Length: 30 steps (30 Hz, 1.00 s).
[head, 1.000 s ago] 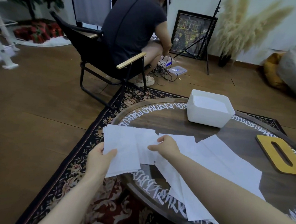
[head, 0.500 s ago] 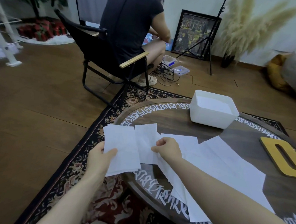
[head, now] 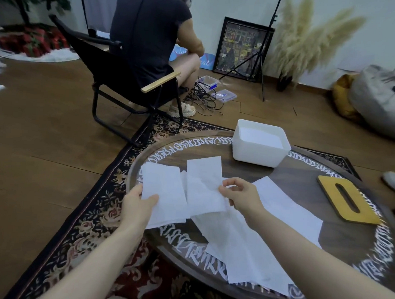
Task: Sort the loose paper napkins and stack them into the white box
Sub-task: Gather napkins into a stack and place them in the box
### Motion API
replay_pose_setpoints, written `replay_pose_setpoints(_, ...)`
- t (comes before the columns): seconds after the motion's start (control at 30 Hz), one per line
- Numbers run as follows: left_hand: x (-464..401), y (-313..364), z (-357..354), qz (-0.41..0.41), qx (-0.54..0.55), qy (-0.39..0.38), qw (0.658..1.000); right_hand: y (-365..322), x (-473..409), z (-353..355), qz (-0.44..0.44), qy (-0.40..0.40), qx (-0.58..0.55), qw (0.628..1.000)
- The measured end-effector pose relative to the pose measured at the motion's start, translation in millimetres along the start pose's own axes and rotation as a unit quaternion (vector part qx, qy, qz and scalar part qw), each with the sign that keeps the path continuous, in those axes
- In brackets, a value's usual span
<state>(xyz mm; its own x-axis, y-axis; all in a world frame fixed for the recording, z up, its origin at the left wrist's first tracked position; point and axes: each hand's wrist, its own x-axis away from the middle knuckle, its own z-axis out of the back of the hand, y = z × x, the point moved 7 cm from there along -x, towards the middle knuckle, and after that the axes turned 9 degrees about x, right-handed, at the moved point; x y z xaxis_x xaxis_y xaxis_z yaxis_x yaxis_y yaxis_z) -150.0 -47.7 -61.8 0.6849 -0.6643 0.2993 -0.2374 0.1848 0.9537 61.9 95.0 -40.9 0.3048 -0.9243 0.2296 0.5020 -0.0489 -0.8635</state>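
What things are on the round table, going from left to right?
Napkin in the left hand → napkin in the right hand → white box → yellow board with a slot.

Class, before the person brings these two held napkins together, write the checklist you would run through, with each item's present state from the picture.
1. Left hand grips its napkin: ok, thumb on top at the near edge.
2. Right hand holds the second napkin: ok, pinched at its right edge.
3. Second napkin clear of the pile: cannot tell; its lower end overlaps other sheets.
4. Each hand holds one sheet only: cannot tell.
5. White box open and within view: ok, at the table's far side, white sheets inside.
6. Path to the box free: ok; the yellow board lies off to the right.
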Motion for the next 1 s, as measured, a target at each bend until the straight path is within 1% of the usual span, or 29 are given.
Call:
replay_pose_setpoints(0.23, 17.7, -4.6, -34.8, -0.008, -0.014, -0.026, 1.0, 8.2, 30.4, 39.8, -0.029, 0.018, -0.073, 0.997)
replay_pose_setpoints(0.43, 41.1, 3.0, -71.8, -0.006, -0.012, -0.072, 0.997, 14.8, 49.3, 45.3, -0.026, -0.009, -0.119, 0.992)
replay_pose_setpoints(0.57, 50.9, 7.0, -96.1, -0.006, 0.016, -0.097, 0.995, 21.2, 53.2, 47.1, -0.032, -0.012, -0.127, 0.991)
replay_pose_setpoints(0.73, 55.2, 6.4, -116.1, 0.026, 0.078, -0.107, 0.991, 25.7, 52.8, 53.4, -0.031, -0.003, -0.132, 0.991)
replay_pose_setpoints(1.0, 54.5, 10.5, -136.9, 0.01, 0.066, -0.161, 0.985, 33.2, 45.5, 69.8, -0.016, 0.018, -0.1, 0.995)
